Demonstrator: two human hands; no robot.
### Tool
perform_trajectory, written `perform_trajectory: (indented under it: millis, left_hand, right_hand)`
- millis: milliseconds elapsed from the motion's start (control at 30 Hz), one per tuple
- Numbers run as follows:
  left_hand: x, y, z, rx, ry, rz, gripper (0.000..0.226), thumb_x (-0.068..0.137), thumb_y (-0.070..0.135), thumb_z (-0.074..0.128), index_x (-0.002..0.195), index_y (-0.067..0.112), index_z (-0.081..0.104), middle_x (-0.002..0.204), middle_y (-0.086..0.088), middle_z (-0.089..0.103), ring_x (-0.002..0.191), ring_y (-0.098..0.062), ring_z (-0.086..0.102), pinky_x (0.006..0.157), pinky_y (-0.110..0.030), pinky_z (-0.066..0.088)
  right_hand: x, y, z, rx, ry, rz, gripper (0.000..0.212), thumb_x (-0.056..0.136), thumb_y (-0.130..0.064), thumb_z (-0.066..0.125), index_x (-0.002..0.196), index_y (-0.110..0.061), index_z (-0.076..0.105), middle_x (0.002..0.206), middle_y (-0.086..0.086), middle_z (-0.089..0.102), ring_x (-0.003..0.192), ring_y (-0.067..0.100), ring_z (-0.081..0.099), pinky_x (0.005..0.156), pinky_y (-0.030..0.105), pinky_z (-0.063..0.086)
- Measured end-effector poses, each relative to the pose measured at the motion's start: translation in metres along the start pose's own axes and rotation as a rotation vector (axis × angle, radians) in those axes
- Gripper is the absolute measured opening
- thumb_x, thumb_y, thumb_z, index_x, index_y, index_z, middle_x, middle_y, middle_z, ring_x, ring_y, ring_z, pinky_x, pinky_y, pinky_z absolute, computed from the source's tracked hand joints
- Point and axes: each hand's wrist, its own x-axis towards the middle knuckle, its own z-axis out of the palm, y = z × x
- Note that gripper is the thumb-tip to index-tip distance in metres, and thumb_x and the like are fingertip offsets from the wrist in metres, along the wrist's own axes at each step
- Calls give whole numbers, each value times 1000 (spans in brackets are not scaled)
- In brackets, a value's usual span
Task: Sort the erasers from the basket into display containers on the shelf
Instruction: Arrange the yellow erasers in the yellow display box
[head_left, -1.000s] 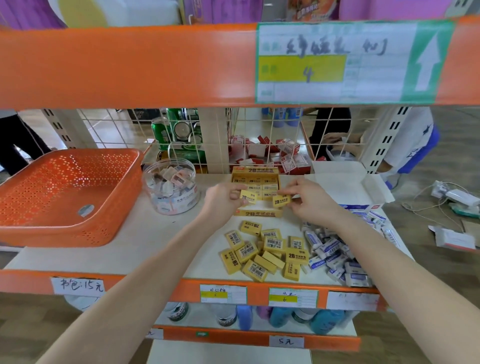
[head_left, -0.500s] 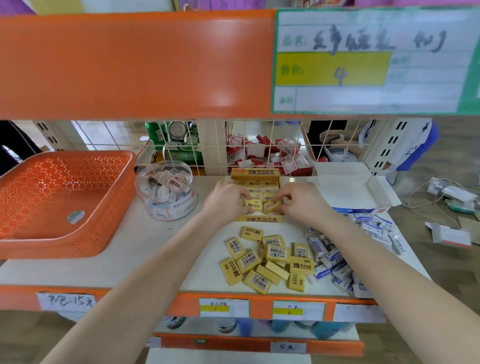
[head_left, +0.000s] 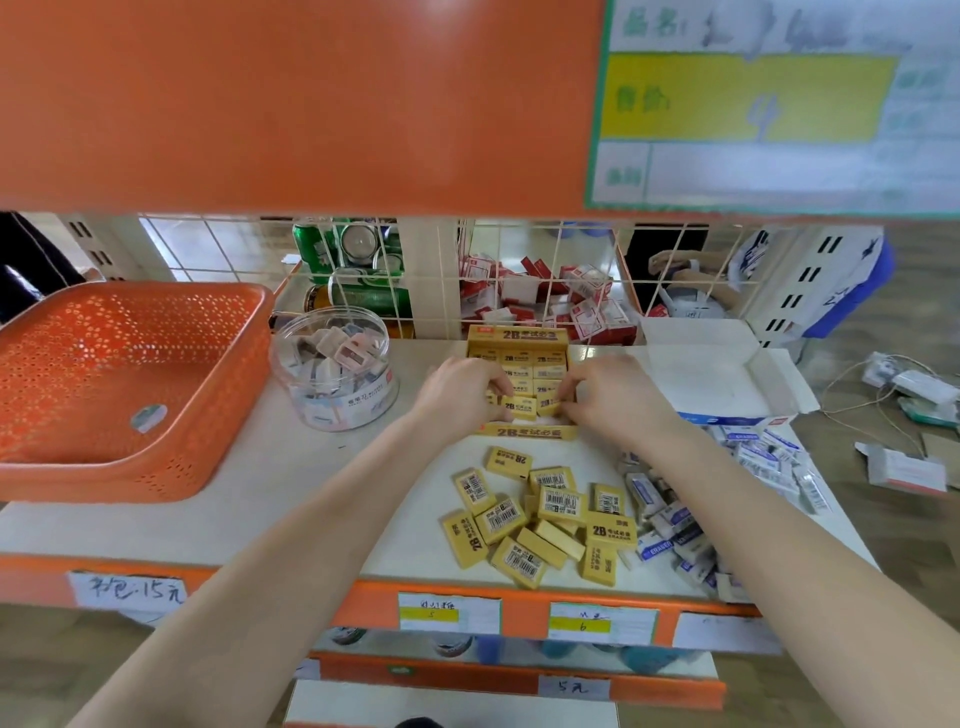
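Yellow cardboard forms the display box (head_left: 519, 336) where both hands meet. The left hand (head_left: 457, 397) curls its fingers and thumb around one yellow eraser (head_left: 519, 409) at the box's front row. The right hand (head_left: 615, 402) pinches a second eraser (head_left: 549, 402) that touches the first on its right side. Beyond the two grips, deeper in the box, rows of the same erasers lie packed flat. Nearer the person than the grips, a loose heap of yellow erasers (head_left: 540, 519) lies on the white shelf (head_left: 311, 483), and just right of that heap sits a pile of white-and-blue erasers (head_left: 675, 525). Left of the left hand stands a clear round tub (head_left: 332, 379) holding small wrapped pieces. Further left, the orange basket (head_left: 104, 478) holds one small item (head_left: 149, 418). Right of the right hand lies an open white box (head_left: 727, 374).
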Motion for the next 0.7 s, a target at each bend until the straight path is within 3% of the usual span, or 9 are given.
perform_trajectory:
  millis: [200,433,700]
  left_hand:
    - [-2,-1,4,-9,45,-4,28,81,27,72,107,22,66,115,4,61,109,-16,50,86,-28,38]
    - [0,-2,0,-7,-8,-6,37,78,36,73,111,26,61,100,11,53,98,-11,45,77,-25,37]
    - [1,2,9,-30,80,-55,35,76,43,73,105,27,60,95,12,54,98,-12,44,73,-27,36]
  right_hand:
    - [0,-1,-2,-11,-36,-5,12,84,-21,67,95,-20,72,102,-2,69,94,15,60,82,28,47]
    - [0,-7,8,-116,-27,-46,13,88,-20,61,96,-20,72,101,-1,66,93,18,59,77,29,48]
    - [2,-3,12,25,-24,19,12,84,-15,65,83,-20,75,92,-4,69,84,13,60,77,30,52]
